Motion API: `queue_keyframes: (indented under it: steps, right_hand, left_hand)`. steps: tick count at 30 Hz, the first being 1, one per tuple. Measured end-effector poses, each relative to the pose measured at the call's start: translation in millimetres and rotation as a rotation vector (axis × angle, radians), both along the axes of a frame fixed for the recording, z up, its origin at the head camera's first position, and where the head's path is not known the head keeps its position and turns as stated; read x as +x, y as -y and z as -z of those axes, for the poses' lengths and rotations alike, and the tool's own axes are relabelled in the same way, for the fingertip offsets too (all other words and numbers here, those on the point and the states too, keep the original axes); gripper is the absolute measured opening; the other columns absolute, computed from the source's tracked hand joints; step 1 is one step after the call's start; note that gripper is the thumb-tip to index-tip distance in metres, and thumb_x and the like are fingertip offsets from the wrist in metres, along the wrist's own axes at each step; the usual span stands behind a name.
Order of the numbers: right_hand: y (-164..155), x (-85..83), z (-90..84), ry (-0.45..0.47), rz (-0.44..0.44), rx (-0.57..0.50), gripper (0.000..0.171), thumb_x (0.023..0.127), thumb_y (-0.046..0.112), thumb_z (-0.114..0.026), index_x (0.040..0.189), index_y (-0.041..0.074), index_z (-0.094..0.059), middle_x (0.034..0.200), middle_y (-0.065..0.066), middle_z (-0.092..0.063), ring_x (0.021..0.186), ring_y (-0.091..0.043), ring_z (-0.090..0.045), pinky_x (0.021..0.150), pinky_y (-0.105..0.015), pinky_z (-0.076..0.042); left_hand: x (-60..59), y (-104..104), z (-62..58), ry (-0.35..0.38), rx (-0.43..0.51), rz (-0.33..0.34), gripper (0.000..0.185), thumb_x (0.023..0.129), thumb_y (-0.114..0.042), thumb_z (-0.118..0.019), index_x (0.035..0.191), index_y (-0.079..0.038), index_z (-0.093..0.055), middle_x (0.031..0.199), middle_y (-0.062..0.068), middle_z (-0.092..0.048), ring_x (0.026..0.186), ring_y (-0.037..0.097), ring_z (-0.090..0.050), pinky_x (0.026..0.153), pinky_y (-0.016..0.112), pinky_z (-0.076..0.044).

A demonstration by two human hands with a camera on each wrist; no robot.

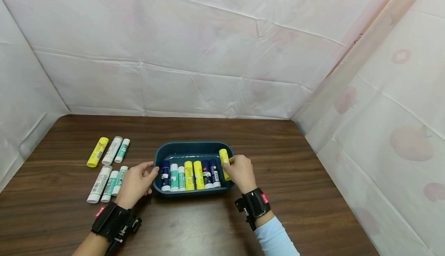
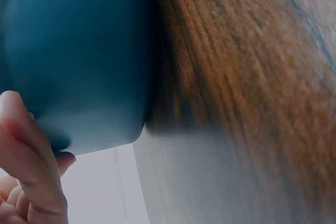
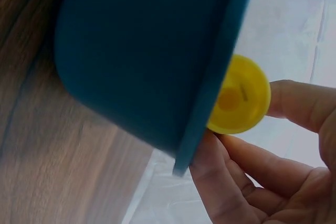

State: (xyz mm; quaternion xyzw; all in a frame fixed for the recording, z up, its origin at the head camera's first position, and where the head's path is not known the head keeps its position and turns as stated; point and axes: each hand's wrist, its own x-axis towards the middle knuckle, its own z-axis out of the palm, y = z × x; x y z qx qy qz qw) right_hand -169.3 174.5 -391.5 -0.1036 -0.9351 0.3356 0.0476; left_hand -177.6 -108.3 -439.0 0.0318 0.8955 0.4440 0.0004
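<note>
Pinched between thumb and fingertips of the right hand (image 1: 241,172) is a yellow plastic glue stick (image 1: 224,163), angled over the right end of the dark teal plastic tray (image 1: 187,147) at mid-table. Left hand (image 1: 136,183) rests with relaxed fingers against the tray's left wall, holding nothing.

Head view: six sticks lie side by side in the tray (dark blue, two teal-white, two yellow, two dark blue at right). Far half of the tray is open. Six loose glue sticks (image 1: 108,163) lie left of the tray, well apart from it.

Right wrist view: round yellow end of the stick (image 3: 239,102) just past the tray rim (image 3: 210,103), a finger touching the rim from below. Left wrist view: tray's outer wall (image 2: 79,51) and fingertip (image 2: 23,129) on it only.

Brown wooden table (image 1: 313,178) right of the tray is bare up to the white sheeted wall (image 1: 382,132).
</note>
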Motion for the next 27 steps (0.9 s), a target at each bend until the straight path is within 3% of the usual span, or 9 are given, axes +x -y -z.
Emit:
queue_keyframes:
  steps: [3,6,10,17,21,27]
  right_hand:
    - [5,0.4,2.8,-0.003,0.000,0.032,0.024,0.084,0.020,-0.068,0.092,-0.002,-0.071,0.081,-0.011,-0.068,0.054,-0.012,-0.056,0.044,-0.020,-0.043]
    - [11,-0.3,6.8,-0.009,-0.009,0.087,0.020,0.084,0.017,-0.066,0.072,0.001,-0.068,0.067,-0.006,-0.063,0.047,-0.011,-0.051,0.041,-0.020,-0.038]
    - [18,-1.5,12.5,-0.007,-0.018,0.147,0.034,0.082,0.014,-0.065,0.051,0.007,-0.052,0.056,-0.004,-0.055,0.043,-0.012,-0.044,0.039,-0.021,-0.032]
    - [27,-3.9,20.1,-0.030,-0.042,0.261,0.038,0.083,0.015,-0.067,0.050,0.007,-0.049,0.052,0.000,-0.040,0.043,-0.011,-0.037,0.039,-0.022,-0.028]
    - [29,-4.6,23.8,-0.059,-0.070,0.311,0.047,0.083,0.010,-0.064,0.046,0.012,-0.036,0.050,0.003,-0.026,0.042,-0.010,-0.030,0.038,-0.021,-0.023]
    - [32,-5.3,26.6,-0.057,-0.082,0.419,0.027,0.082,0.006,-0.064,0.056,0.003,-0.058,0.057,-0.005,-0.055,0.050,-0.014,-0.048,0.046,-0.029,-0.042]
  left_hand:
    - [-0.3,0,0.6,-0.002,0.003,-0.001,0.046,0.095,-0.028,-0.054,0.127,0.004,-0.052,0.055,0.002,-0.052,0.041,0.014,-0.051,0.039,0.028,-0.038]
    - [-0.5,0,1.1,-0.002,0.006,-0.001,0.046,0.095,-0.028,-0.054,0.127,0.004,-0.052,0.055,0.002,-0.053,0.041,0.014,-0.051,0.039,0.028,-0.038]
    - [-0.5,0,1.3,0.003,0.007,-0.002,0.046,0.095,-0.028,-0.054,0.127,0.004,-0.052,0.055,0.002,-0.053,0.040,0.015,-0.051,0.039,0.028,-0.037]
    - [0.1,2,2.0,0.001,0.009,-0.001,0.045,0.095,-0.027,-0.054,0.127,0.004,-0.052,0.054,0.002,-0.053,0.040,0.015,-0.051,0.038,0.028,-0.037]
    - [-0.3,2,3.2,0.000,0.003,-0.003,0.046,0.095,-0.028,-0.054,0.128,0.004,-0.052,0.055,0.002,-0.053,0.041,0.014,-0.051,0.039,0.028,-0.038]
    - [-1.5,1,4.3,0.005,0.000,-0.005,0.046,0.095,-0.029,-0.054,0.129,0.003,-0.052,0.056,0.002,-0.053,0.041,0.014,-0.052,0.040,0.028,-0.039]
